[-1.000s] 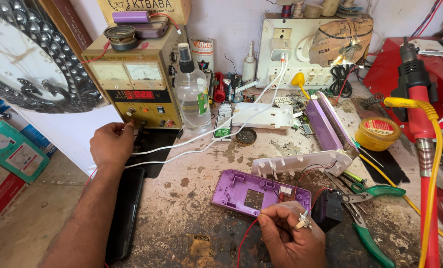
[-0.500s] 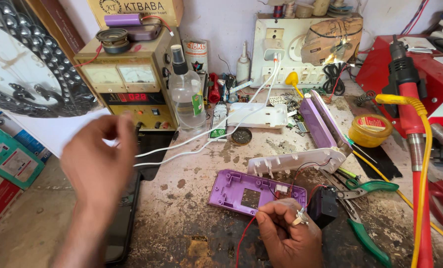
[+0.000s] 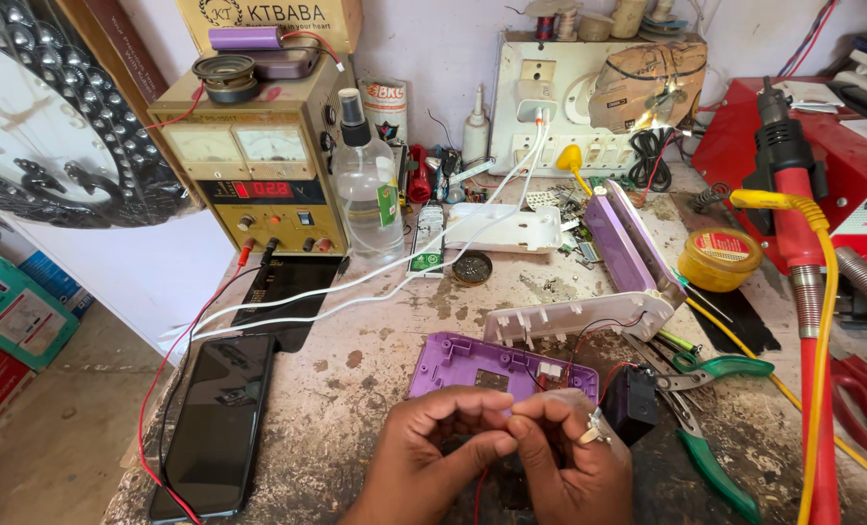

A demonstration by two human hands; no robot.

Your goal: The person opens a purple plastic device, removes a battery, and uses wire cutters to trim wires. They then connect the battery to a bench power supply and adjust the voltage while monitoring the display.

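Both hands meet at the front edge of the workbench. My left hand (image 3: 429, 462) and my right hand (image 3: 572, 465), which wears a ring, pinch a thin red wire (image 3: 478, 488) between their fingertips, touching each other. Just beyond them lies an open purple plastic casing (image 3: 458, 358) with a small circuit part inside. Thin red and black wires run from it to a small black block (image 3: 632, 403) beside my right hand. A white casing half (image 3: 579, 316) lies behind the purple one.
Green-handled pliers (image 3: 710, 428) lie to the right, with a yellow tin (image 3: 717, 258) and a red hot-air tool (image 3: 793, 194) beyond. A bench power supply (image 3: 259, 165), spray bottle (image 3: 364, 185) and dark phone (image 3: 215, 423) are on the left.
My left hand has left the power supply's knobs and come down to the front, joining my right hand on the wire. The right hand has stayed in place.
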